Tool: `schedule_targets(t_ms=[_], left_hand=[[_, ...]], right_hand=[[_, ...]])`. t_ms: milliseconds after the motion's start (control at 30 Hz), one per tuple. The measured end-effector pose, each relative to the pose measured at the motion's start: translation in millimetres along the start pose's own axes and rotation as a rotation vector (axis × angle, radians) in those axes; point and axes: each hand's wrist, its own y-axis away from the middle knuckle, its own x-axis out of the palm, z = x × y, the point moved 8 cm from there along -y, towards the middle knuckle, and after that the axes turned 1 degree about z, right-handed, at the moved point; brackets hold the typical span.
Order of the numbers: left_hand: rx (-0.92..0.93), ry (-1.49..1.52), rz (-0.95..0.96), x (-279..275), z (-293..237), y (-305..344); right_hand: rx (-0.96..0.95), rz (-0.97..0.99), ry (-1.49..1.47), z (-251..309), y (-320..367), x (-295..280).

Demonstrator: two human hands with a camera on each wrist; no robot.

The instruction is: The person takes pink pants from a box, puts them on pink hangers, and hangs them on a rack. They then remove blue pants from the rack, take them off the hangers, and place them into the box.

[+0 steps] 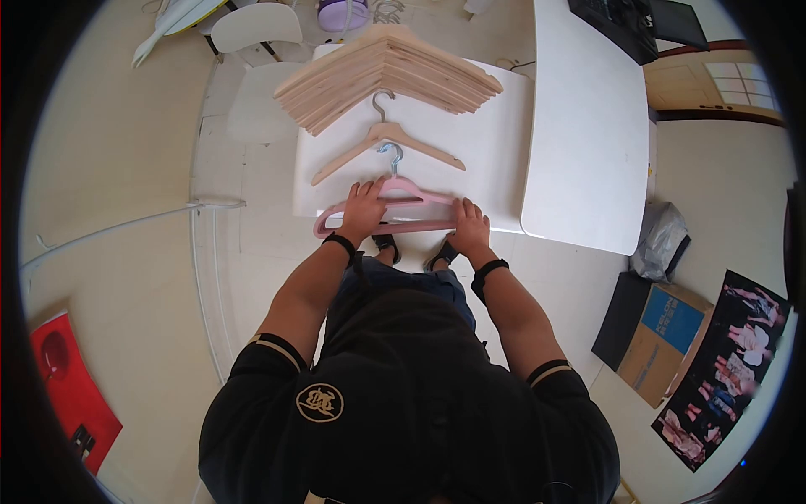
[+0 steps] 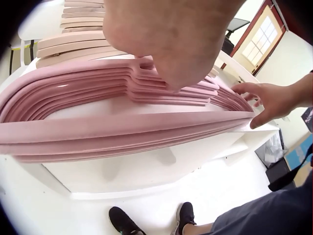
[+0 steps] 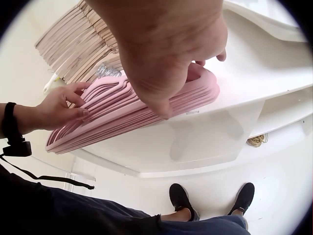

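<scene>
A stack of several pink hangers (image 1: 420,227) lies near the front edge of the white table (image 1: 495,193), silvery hooks bunched at the far side. My left hand (image 1: 363,210) grips the stack left of its hooks; in the right wrist view that left hand (image 3: 61,107) has its fingers over the sloping shoulders and its thumb nearer the body. At the right end my right hand (image 1: 472,227) holds the stack's edges, and the left wrist view shows this right hand (image 2: 276,100) with thumb and fingers on either side of the rounded end.
Beyond the pink stack lies a single wooden hanger (image 1: 388,133), and behind it a thick pile of wooden hangers (image 1: 386,76). Another white table (image 1: 588,143) adjoins on the right. A white chair (image 1: 256,29) stands at the far left, a cardboard box (image 1: 659,361) at the right.
</scene>
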Motion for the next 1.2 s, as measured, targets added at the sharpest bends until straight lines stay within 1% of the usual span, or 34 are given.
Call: schedule_targets(t_ms=[100, 267, 433, 600, 667, 700, 767, 933, 1000, 1067, 1100, 1167, 1200], left_hand=[[-0.016, -0.027, 0.038, 1.1, -1.3, -1.8], [-0.057, -0.054, 0.045, -0.7, -3.0, -2.4], [-0.051, -0.038, 0.011, 4.6, -6.5, -6.0], [-0.034, -0.033, -0.019, 5.1, -8.4, -4.8], [-0.024, 0.063, -0.081, -2.4, -10.2, -4.5], [-0.024, 0.063, -0.081, -4.0, -10.8, -4.9], [-0.039, 0.079, -0.022, -1.8, -10.4, -6.8], [-0.024, 0.153, -0.027, 4.1, -9.4, -10.3], [-0.025, 0.166, -0.036, 6.3, -8.1, -10.9], [-0.111, 0.161, 0.0, 9.8, -1.8, -10.6], [-0.112, 0.16, -0.001, 8.1, -2.0, -11.2], [-0.247, 0.099, 0.199, 20.6, 7.3, -9.7], [-0.247, 0.099, 0.198, 20.5, 8.3, -10.6]], right_hand=[[0.032, 0.047, 0.006, -0.6, -4.0, 2.9], [0.027, 0.036, 0.009, 2.2, -7.5, -1.5], [0.034, 0.069, 0.038, 2.0, -7.7, -6.0], [0.019, 0.028, 0.02, 2.1, -6.6, -6.1], [0.024, 0.04, 0.022, 1.8, -5.3, -7.2], [0.03, 0.051, 0.024, 1.2, -5.0, -6.9], [0.028, 0.072, 0.005, 0.2, -6.3, -6.1], [0.062, 0.086, -0.01, -2.1, -5.1, -3.8], [0.103, 0.127, -0.033, -4.6, -4.1, -2.6], [0.117, 0.13, -0.041, -5.5, -2.1, -5.2], [0.131, 0.135, -0.05, -7.0, -1.5, -4.5], [0.138, 0.138, -0.073, -7.7, -1.4, -3.4], [0.146, 0.14, -0.096, -9.7, -2.3, -1.1]])
